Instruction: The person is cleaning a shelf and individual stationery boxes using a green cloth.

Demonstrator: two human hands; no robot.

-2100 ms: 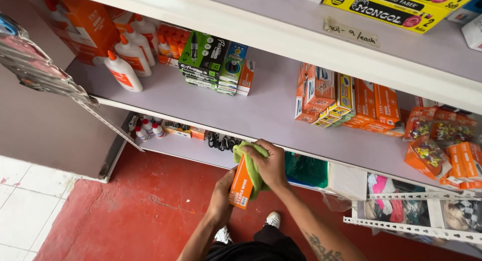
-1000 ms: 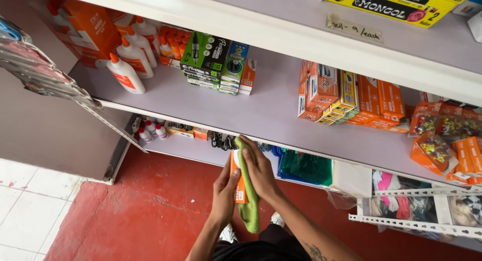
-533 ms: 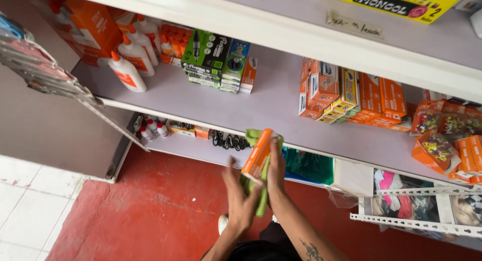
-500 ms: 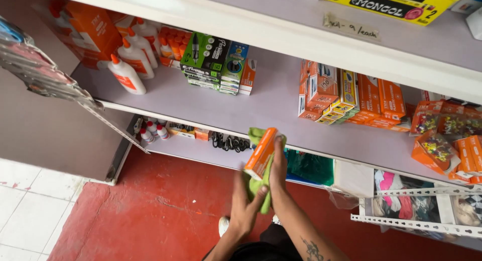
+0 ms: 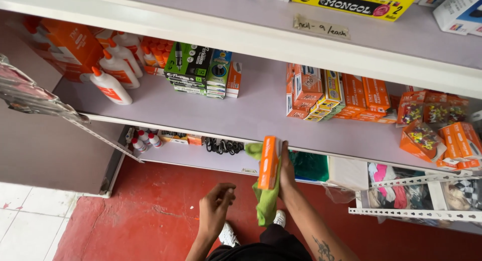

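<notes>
Head view showed the left hand (image 5: 217,203) loosely curled, empty, over the red floor (image 5: 135,221). The right hand (image 5: 284,173) gripped an orange box (image 5: 269,162) and green cloth (image 5: 266,203), partly hidden, before the lilac shelf (image 5: 201,113) of glue bottles (image 5: 110,85).

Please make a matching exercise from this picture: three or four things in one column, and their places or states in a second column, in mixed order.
Things:
1. orange box
2. green cloth
3. white glue bottles
4. left hand

Places or states:
A. standing at the left end of the middle shelf
B. empty, fingers curled, over the red floor
C. held upright in the right hand
D. hanging down under the box

Pairs: 1-C, 2-D, 3-A, 4-B
</notes>
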